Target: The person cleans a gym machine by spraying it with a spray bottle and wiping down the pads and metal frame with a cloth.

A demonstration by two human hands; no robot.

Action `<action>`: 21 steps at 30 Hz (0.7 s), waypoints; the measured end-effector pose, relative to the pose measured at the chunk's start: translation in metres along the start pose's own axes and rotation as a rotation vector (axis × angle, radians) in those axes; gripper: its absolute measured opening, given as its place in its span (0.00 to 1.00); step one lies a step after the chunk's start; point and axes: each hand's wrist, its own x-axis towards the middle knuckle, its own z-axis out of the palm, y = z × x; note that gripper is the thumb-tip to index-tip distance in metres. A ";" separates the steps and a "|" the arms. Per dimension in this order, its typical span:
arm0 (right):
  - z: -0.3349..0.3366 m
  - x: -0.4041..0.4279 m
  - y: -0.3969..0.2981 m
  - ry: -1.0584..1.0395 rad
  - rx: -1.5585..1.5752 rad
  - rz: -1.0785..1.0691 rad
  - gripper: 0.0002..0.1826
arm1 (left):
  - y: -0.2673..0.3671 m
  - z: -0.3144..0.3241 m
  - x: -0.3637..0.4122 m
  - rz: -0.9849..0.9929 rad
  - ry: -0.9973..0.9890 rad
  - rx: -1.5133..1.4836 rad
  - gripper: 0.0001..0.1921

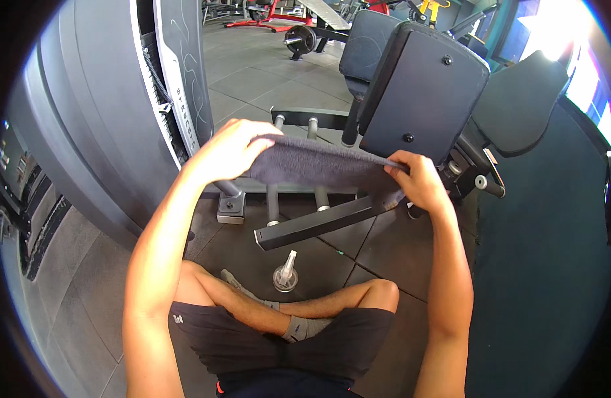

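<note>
A grey terry cloth [320, 161] is stretched out in the air in front of me. My left hand [238, 149] pinches its left end between thumb and fingers. At the other end, my right hand [418, 179] grips the upper corner, and part of the cloth hangs below it. Behind and beneath the cloth is the black steel frame [315, 224] of a gym machine with grey round bars [272, 204]. On the floor before my crossed legs stands a clear spray bottle [285, 278] with a white trigger head.
A padded backrest [424, 89] rises beyond my right hand. The machine's tall grey weight-stack housing [101, 99] stands close on the left. A dark green wall [539, 278] runs along the right. Farther off, a weight plate [300, 40] sits on a bar above the tiled floor [255, 74].
</note>
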 end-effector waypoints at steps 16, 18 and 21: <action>0.066 -0.037 0.069 -0.391 1.062 0.486 0.28 | -0.011 0.003 0.000 -0.423 0.302 -0.975 0.14; 0.061 -0.052 0.050 -0.377 1.342 0.162 0.28 | -0.002 0.001 0.006 -0.475 0.393 -1.022 0.15; 0.050 -0.051 0.008 -0.351 1.395 -0.043 0.28 | -0.054 -0.002 0.006 -0.353 0.252 -0.590 0.13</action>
